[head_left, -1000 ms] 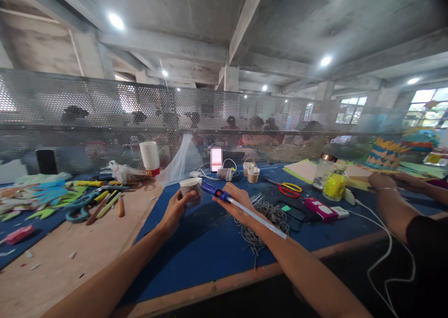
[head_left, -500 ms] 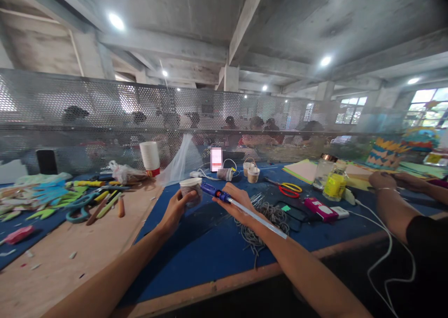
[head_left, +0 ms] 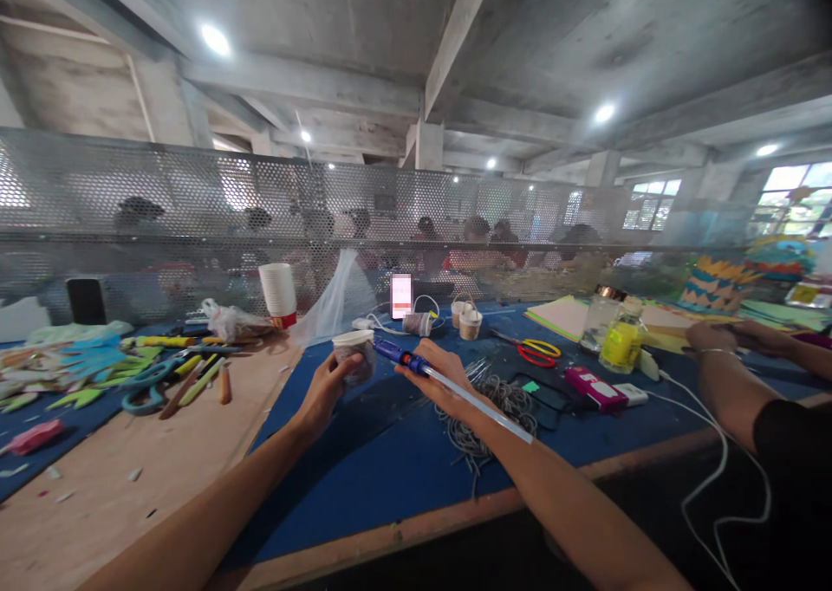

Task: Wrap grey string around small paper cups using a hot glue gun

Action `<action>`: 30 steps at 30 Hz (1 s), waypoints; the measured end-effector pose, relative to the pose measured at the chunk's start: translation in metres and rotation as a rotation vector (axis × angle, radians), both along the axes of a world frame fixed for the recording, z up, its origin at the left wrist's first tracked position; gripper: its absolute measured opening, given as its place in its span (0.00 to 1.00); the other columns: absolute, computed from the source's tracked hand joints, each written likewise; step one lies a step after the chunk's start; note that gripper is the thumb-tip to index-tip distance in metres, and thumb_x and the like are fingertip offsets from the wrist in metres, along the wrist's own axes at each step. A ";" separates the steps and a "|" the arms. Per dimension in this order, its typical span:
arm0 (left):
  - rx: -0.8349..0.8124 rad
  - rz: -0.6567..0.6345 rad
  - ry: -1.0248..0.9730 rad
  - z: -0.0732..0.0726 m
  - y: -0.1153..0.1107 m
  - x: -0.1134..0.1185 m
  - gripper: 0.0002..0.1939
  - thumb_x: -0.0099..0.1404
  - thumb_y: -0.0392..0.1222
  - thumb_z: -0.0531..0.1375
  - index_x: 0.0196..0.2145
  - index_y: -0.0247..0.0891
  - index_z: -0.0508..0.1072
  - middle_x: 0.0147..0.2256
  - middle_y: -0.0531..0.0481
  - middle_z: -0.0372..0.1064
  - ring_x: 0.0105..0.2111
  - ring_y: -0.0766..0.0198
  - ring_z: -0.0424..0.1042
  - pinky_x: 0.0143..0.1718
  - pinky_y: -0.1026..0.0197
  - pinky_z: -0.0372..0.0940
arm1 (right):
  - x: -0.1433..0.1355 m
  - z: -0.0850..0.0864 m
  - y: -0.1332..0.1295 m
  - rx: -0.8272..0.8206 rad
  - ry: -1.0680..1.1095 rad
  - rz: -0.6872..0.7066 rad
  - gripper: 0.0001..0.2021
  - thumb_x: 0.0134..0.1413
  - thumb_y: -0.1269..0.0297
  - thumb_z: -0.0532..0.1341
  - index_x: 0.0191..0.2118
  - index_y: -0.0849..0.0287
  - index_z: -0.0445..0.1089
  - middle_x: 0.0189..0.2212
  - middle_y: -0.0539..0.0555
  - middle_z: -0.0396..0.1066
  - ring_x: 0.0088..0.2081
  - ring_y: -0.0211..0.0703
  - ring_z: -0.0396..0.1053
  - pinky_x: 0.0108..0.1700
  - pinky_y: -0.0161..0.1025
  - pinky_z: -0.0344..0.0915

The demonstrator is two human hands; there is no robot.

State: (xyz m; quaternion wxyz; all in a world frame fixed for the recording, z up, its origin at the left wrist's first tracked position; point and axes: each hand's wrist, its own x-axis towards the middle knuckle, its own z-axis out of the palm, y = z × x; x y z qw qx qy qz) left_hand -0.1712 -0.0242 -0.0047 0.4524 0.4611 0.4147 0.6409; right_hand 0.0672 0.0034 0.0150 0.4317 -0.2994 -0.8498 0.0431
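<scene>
My left hand [head_left: 325, 385] grips a small paper cup [head_left: 354, 353] whose outside is partly covered in something greyish; its white rim faces up. In my right hand [head_left: 437, 367] is a blue glue gun [head_left: 398, 353], with a long clear glue stick [head_left: 481, 405] sticking out of its back over my wrist. The gun's nozzle points left, at the side of the cup near the rim; whether it touches cannot be seen. A tangled heap of grey cord [head_left: 484, 426] lies under and beside my right forearm.
Small cups [head_left: 468, 321] and a lit phone [head_left: 401, 297] stand at the back. Scissors [head_left: 538, 353], a purple box [head_left: 594, 389] and a yellow bottle [head_left: 622, 341] are on the right, near another person's arms [head_left: 728, 392]. Left lie tools [head_left: 195, 374] and stacked paper cups [head_left: 278, 289].
Almost nothing differs. My left hand and the cup have shifted very slightly to the left; the glue gun stays against or close to the cup's side.
</scene>
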 end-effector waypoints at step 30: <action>-0.014 -0.033 -0.039 0.000 0.000 0.002 0.28 0.55 0.52 0.72 0.49 0.35 0.77 0.42 0.42 0.80 0.41 0.52 0.80 0.48 0.50 0.73 | 0.000 -0.002 0.002 -0.009 0.011 0.018 0.17 0.69 0.47 0.61 0.34 0.55 0.67 0.35 0.50 0.69 0.32 0.38 0.69 0.35 0.34 0.63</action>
